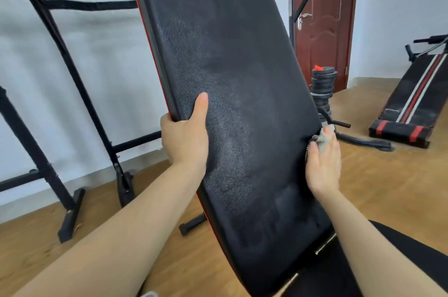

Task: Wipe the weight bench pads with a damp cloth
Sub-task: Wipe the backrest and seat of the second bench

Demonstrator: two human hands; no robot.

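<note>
Cloth (315,138) lies under right hand (323,166), grip flat; left hand (186,136) clasps pad (230,66) edge.

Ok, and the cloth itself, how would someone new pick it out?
Find the big black back pad tilted up through the middle of the view. Follow its right edge down to the right hand; the cloth is the small grey wad under those fingers, the only pale, fuzzy thing against the black.

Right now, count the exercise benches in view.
2. The black bench stands tilted in front, left hand gripping its edge; the striped bench lies at far right. Others may be out of view.
</note>
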